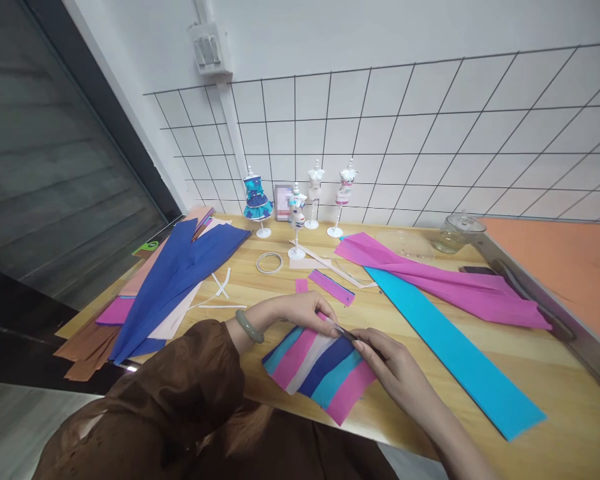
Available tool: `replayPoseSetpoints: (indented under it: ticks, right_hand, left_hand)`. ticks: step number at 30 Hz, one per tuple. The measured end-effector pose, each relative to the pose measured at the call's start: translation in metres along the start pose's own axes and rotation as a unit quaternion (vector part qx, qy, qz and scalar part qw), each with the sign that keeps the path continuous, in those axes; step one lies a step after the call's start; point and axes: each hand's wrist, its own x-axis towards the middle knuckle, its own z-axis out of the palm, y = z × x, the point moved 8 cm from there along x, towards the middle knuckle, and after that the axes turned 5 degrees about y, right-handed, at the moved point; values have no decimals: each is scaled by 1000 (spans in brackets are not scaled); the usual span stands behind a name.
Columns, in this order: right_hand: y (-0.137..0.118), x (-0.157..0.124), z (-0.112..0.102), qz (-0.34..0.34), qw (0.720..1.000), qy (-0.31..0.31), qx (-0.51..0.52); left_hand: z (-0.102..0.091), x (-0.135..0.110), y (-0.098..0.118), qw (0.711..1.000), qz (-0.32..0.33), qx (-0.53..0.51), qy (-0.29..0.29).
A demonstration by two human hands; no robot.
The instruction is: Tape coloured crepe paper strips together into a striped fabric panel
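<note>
A striped piece of crepe paper [325,367] in pink, white, dark blue and turquoise hangs over the table's near edge area. My left hand [313,313] pinches its upper edge between thumb and fingers. Closed around a slim dark tool with a pointed metal tip [347,333], my right hand [387,357] is at the same edge, close to the left fingertips. The tool's exact kind is hard to make out. Just beyond the hands lie a pink strip [331,287] with a dark edge and a small pink piece [301,286].
Blue crepe paper [180,273] lies over other sheets at left. Pink crepe paper [430,280] and a turquoise strip [450,347] are at right. Several small dress forms, one in a blue dress [257,200], stand behind a tape roll [269,263]. A glass jar [457,233] is at far right.
</note>
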Motion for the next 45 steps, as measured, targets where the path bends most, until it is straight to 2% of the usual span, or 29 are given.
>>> replayPoseSetpoints:
  ticks: [16, 26, 31, 34, 38, 40, 42, 45]
  right_hand:
    - [2, 2, 0, -11, 999, 39, 7]
    - [5, 3, 1, 10, 998, 41, 39]
    - [34, 1, -29, 82, 992, 98, -23]
    - [59, -3, -42, 115, 982, 90, -118]
    - [94, -11, -44, 147, 940, 100, -292]
    - [104, -15, -39, 145, 924, 105, -339]
    - [106, -16, -37, 134, 927, 114, -331]
    - [99, -15, -37, 126, 961, 124, -215]
  left_hand:
    - [0, 4, -7, 1000, 8, -8, -7]
    - [0, 0, -10, 999, -4, -40, -16]
    - [-5, 0, -25, 998, -10, -56, -17]
    - [-11, 1, -36, 998, -12, -57, 0]
    - [-14, 2, -42, 998, -16, -63, 9]
    - [-14, 2, -41, 997, -18, -72, 7]
    - [-14, 1, -40, 997, -22, -78, 3]
    - [-13, 0, -36, 997, -26, -76, -9]
